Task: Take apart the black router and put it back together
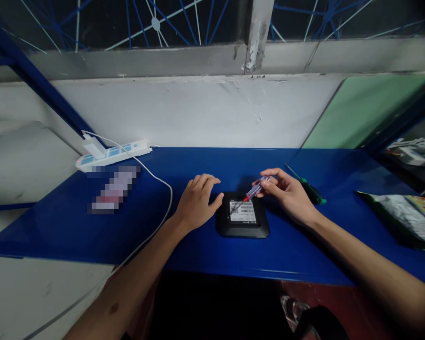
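A flat black device [244, 231] with a white printed label lies on the blue tabletop in front of me. My right hand [286, 191] grips a screwdriver [254, 191] by its clear purplish handle. Its thin shaft slants down to the left across the label, the tip near the label's lower left corner; whether it touches cannot be told. At the device's left edge is my left hand [199, 200], holding nothing, its thumb and fingers apart. A second screwdriver [308, 187] with a dark green handle rests on the table just beyond my right hand.
A white power strip [127, 150] with a plugged-in charger stands at the back left. Its white cable [170, 193] loops across the table past my left forearm. Nearby lies a pixelated item [115, 189]. A shiny packet [405, 219] lies at the right; the table's front edge [230, 274] is close.
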{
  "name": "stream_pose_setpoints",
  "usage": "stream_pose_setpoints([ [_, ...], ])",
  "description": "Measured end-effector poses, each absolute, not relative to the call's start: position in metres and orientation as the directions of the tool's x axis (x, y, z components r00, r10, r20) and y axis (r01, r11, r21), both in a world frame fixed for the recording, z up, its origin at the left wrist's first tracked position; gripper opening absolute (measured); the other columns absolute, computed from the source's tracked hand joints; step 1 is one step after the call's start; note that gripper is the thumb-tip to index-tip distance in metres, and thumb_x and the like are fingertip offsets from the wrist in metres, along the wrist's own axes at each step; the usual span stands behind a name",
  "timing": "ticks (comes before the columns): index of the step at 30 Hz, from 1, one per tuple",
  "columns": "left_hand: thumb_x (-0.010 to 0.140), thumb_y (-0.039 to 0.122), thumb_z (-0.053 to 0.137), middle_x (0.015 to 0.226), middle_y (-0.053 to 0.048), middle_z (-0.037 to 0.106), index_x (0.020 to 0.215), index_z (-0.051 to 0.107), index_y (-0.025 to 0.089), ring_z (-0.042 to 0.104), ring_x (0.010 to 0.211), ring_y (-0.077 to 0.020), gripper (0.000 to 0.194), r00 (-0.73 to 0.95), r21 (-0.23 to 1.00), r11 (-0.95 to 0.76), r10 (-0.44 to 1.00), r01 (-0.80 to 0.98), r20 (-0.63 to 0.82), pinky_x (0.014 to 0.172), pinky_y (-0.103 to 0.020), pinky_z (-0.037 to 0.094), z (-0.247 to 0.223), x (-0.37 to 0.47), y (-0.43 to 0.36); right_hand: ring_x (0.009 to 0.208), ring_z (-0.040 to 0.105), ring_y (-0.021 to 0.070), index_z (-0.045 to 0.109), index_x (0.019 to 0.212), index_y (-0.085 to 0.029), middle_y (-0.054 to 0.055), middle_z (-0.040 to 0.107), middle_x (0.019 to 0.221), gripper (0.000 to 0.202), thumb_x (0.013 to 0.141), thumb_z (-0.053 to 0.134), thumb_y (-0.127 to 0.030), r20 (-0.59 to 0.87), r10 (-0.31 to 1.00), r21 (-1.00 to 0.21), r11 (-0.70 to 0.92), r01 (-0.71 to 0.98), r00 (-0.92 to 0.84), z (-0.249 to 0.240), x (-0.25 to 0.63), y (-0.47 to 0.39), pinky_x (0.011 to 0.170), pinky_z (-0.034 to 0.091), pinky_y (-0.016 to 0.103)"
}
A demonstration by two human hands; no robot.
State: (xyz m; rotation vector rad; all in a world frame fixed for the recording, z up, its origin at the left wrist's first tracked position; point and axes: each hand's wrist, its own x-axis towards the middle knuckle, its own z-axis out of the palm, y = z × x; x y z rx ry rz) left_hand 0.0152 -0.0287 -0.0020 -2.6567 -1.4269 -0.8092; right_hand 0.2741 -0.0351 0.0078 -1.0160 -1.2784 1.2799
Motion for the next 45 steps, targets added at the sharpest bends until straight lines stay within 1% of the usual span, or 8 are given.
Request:
stream_pose_setpoints([
  [10,0.098,0.036,0.054,0.122,-0.008,0.061,0.117,0.053,0.022,0.056,0.112,-0.0254,0.024,0.586,0.369,-0.692,0.722,0.621,0.368,0.097,-0.044,0.049,0.001,0.016,-0.033,0.061,0.068,0.0164,0.061,0.102,-0.023,-0.003,0.068,0.069,0.036,0.079,0.076,-0.047,0.186,0.980,-0.982,0.183,0.044,0.074,0.000,0.290,-0.020,0.067,0.059,0.035],
  [17,0.080,0.057,0.072,0.135,-0.012,0.054,0.127,0.051,0.022,0.050,0.125,-0.0324,0.062,0.693,0.436,-0.712,0.681,0.551,0.237,0.106,-0.052,0.045,0.006,0.017,-0.038,0.064,0.064,0.0145,0.061,0.110,-0.024,-0.002,0.065,0.073,0.028,0.087,0.070,-0.037,0.439,0.878,-0.885,0.386,0.260,0.192,0.001,0.302,-0.017,0.068,0.055,0.033],
  [22,0.066,0.071,0.076,0.146,-0.013,0.045,0.138,0.045,0.023,0.043,0.133,-0.0380,0.092,0.725,0.478,-0.686,0.675,0.548,0.138,0.110,-0.059,0.040,0.009,0.017,-0.039,0.066,0.065,0.0148,0.062,0.113,-0.024,0.002,0.069,0.081,0.027,0.089,0.067,-0.036,0.512,0.836,-0.837,0.435,0.332,0.196,0.005,0.304,-0.021,0.070,0.057,0.035],
  [30,0.058,0.073,0.079,0.153,-0.013,0.038,0.147,0.037,0.024,0.037,0.138,-0.0407,0.109,0.748,0.479,-0.691,0.656,0.541,0.101,0.116,-0.063,0.029,0.000,0.014,-0.038,0.068,0.068,0.0159,0.061,0.120,-0.026,0.004,0.071,0.089,0.028,0.093,0.063,-0.034,0.605,0.775,-0.765,0.502,0.403,0.183,0.005,0.301,-0.026,0.072,0.061,0.038],
  [35,0.060,0.072,0.079,0.151,-0.015,0.041,0.146,0.039,0.022,0.038,0.137,-0.0405,0.108,0.747,0.469,-0.699,0.655,0.541,0.115,0.115,-0.061,0.031,0.002,0.016,-0.039,0.084,0.074,0.0190,0.061,0.128,-0.028,0.006,0.074,0.107,0.034,0.096,0.059,-0.035,0.584,0.799,-0.785,0.511,0.349,0.142,0.005,0.296,-0.032,0.077,0.064,0.039],
  [39,0.060,0.074,0.077,0.152,-0.016,0.040,0.146,0.038,0.020,0.037,0.139,-0.0400,0.109,0.741,0.459,-0.694,0.663,0.554,0.106,0.117,-0.060,0.030,0.002,0.017,-0.038,0.100,0.074,0.0217,0.058,0.136,-0.030,0.007,0.069,0.130,0.037,0.099,0.052,-0.036,0.566,0.816,-0.809,0.521,0.272,0.121,0.007,0.292,-0.037,0.090,0.063,0.044],
  [42,0.061,0.074,0.076,0.155,-0.015,0.037,0.148,0.037,0.021,0.035,0.141,-0.0398,0.108,0.738,0.449,-0.695,0.666,0.561,0.110,0.117,-0.060,0.030,-0.001,0.017,-0.037,0.104,0.073,0.0229,0.058,0.137,-0.032,0.006,0.069,0.130,0.038,0.099,0.053,-0.035,0.557,0.820,-0.820,0.520,0.238,0.129,0.007,0.291,-0.038,0.095,0.061,0.047],
  [45,0.062,0.076,0.075,0.158,-0.015,0.034,0.149,0.035,0.023,0.033,0.143,-0.0413,0.109,0.732,0.428,-0.696,0.673,0.576,0.110,0.117,-0.061,0.030,-0.004,0.016,-0.036,0.102,0.074,0.0219,0.060,0.134,-0.031,0.006,0.071,0.125,0.037,0.098,0.056,-0.035,0.557,0.817,-0.823,0.520,0.228,0.149,0.007,0.290,-0.037,0.093,0.062,0.046],
])
